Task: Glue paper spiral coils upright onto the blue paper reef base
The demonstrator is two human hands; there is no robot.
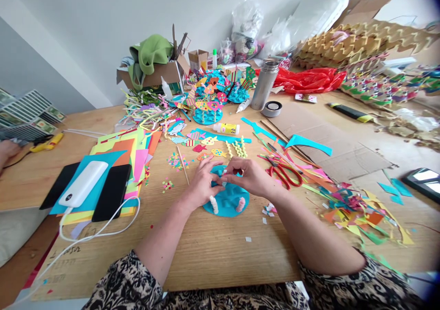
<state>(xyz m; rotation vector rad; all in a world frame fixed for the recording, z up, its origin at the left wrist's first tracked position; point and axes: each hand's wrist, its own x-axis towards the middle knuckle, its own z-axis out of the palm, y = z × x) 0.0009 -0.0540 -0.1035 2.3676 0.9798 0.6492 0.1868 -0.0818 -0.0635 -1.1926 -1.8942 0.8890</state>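
My left hand point(202, 185) and my right hand point(248, 176) meet over a round blue paper disc point(227, 203) lying on the wooden table point(213, 250). Both hands pinch a small whitish coiled paper piece point(224, 177) between their fingertips, just above the disc's far side. Two short upright paper coils stand on the disc's near edge, a white one point(214, 204) and a pink one point(240, 203). Red-handled scissors point(283, 172) lie just right of my right hand. A thin wooden stick point(183, 164) lies left of my left hand.
Paper fish point(210, 140) and a glue bottle point(226, 128) lie beyond the disc. Coloured paper sheets carry two phones and a white power bank point(83, 183) at left. Paper scraps point(347, 209) spread at right. A steel flask point(264, 85), finished blue discs point(207, 108) and boxes stand behind.
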